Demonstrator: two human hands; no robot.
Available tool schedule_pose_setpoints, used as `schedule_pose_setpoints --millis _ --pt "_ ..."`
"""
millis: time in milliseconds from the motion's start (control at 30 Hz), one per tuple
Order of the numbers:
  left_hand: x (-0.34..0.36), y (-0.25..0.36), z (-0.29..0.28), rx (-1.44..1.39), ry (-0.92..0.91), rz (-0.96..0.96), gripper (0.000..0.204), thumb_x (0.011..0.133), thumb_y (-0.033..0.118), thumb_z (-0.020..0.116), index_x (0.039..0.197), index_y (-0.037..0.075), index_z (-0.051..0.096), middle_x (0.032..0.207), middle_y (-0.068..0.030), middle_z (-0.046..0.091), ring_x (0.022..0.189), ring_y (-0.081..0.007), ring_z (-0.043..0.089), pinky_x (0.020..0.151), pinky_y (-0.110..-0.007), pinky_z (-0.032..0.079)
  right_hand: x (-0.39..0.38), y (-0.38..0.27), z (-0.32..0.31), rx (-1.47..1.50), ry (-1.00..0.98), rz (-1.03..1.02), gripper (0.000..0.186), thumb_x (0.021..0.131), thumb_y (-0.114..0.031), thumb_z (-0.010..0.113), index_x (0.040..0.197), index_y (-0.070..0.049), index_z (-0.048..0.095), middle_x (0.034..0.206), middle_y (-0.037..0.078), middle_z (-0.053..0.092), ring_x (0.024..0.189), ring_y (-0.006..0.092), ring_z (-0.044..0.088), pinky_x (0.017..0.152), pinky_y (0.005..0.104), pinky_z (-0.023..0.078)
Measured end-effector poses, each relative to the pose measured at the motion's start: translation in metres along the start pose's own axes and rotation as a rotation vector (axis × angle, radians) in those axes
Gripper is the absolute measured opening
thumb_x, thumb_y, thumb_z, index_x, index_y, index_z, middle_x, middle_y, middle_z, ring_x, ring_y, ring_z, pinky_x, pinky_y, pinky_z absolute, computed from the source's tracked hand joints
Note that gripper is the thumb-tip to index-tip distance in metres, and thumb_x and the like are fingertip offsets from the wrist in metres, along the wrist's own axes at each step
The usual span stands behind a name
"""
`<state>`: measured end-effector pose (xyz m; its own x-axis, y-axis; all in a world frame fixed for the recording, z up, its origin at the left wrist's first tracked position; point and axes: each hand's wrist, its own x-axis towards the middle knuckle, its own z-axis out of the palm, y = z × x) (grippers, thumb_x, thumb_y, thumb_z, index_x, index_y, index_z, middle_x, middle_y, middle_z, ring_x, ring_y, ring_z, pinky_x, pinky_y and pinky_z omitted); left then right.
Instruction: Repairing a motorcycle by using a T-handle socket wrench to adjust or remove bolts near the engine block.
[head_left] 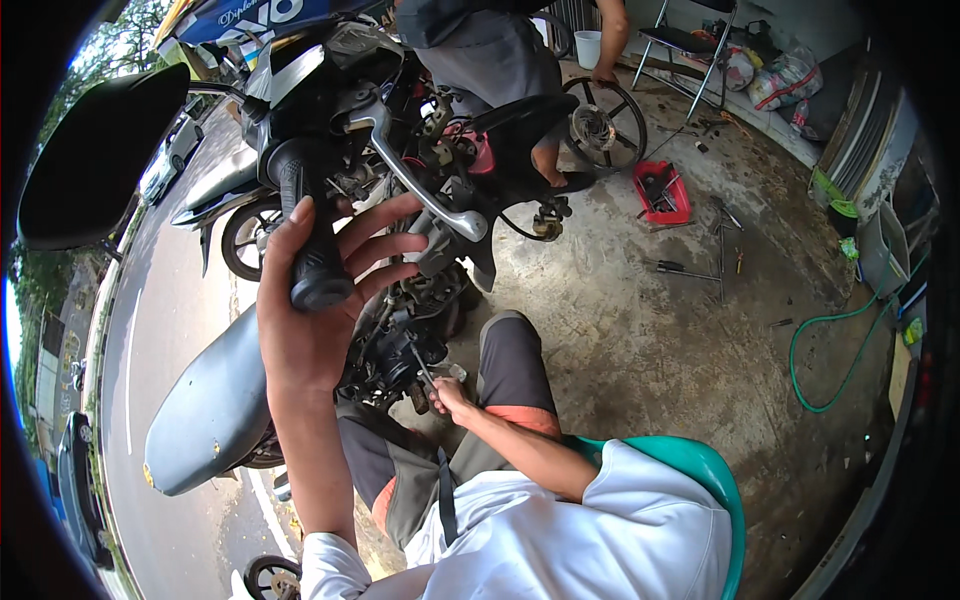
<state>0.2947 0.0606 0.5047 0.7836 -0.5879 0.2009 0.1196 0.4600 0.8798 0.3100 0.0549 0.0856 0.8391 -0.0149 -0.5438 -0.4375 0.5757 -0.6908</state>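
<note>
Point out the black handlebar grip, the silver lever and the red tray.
Black handlebar grip (318,258): head view, on its ribbed side near the lower end.
Silver lever (400,170): head view, midway along its curved arm.
Red tray (672,217): head view, on its near wall.

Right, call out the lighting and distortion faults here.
Head view: black fisheye rim darkens the corners and bends the road; head view: pale glare on the concrete floor, while the mirror is nearly black; head view: the left hand looms large.
</note>
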Motion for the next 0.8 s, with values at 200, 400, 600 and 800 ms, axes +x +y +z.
schedule_pose_setpoints --millis 200,400,600,800 --pt "-0.016 -0.003 -0.024 0.015 0.046 0.017 0.042 0.087 0.037 0.034 0.108 0.003 0.046 0.108 -0.0259 0.052 0.089 -0.0305 0.057 0.078 -0.039 0.044 0.004 -0.001 0.001 0.005 0.018 0.082 0.016 0.084 -0.016 0.035 0.074 -0.01 0.046 0.056 -0.002 0.043 0.041 0.0058 0.037 0.034 0.0209 0.027" --pt "-0.019 -0.008 -0.026 0.017 0.039 0.03 0.047 0.087 0.04 0.033 0.112 0.002 0.043 0.11 -0.0256 0.051 0.09 -0.0312 0.056 0.08 -0.039 0.043 0.011 0.01 -0.004 0.015 0.034 0.076 0.016 0.084 -0.016 0.036 0.075 -0.009 0.048 0.056 -0.003 0.043 0.042 0.0055 0.037 0.035 0.0205 0.027" --pt "-0.017 -0.013 -0.045 0.002 -0.149 0.049 0.072 0.084 0.053 0.026 0.131 -0.001 0.022 0.117 -0.0268 0.045 0.093 -0.0338 0.055 0.079 -0.041 0.044 0.004 -0.001 -0.003 0.063 0.014 0.161 0.017 0.083 -0.017 0.035 0.081 -0.008 0.05 0.058 -0.003 0.043 0.043 0.007 0.037 0.037 0.0221 0.03" --pt "-0.017 -0.005 -0.038 0.147 -0.038 0.12 0.06 0.087 0.044 0.025 0.13 0.002 0.026 0.12 -0.0264 0.042 0.094 -0.0315 0.055 0.081 -0.038 0.043 0.006 -0.008 -0.007 0.13 -0.036 0.212 0.007 0.079 -0.019 0.047 0.081 -0.012 0.05 0.056 -0.003 0.041 0.042 0.0083 0.037 0.038 0.0227 0.03"
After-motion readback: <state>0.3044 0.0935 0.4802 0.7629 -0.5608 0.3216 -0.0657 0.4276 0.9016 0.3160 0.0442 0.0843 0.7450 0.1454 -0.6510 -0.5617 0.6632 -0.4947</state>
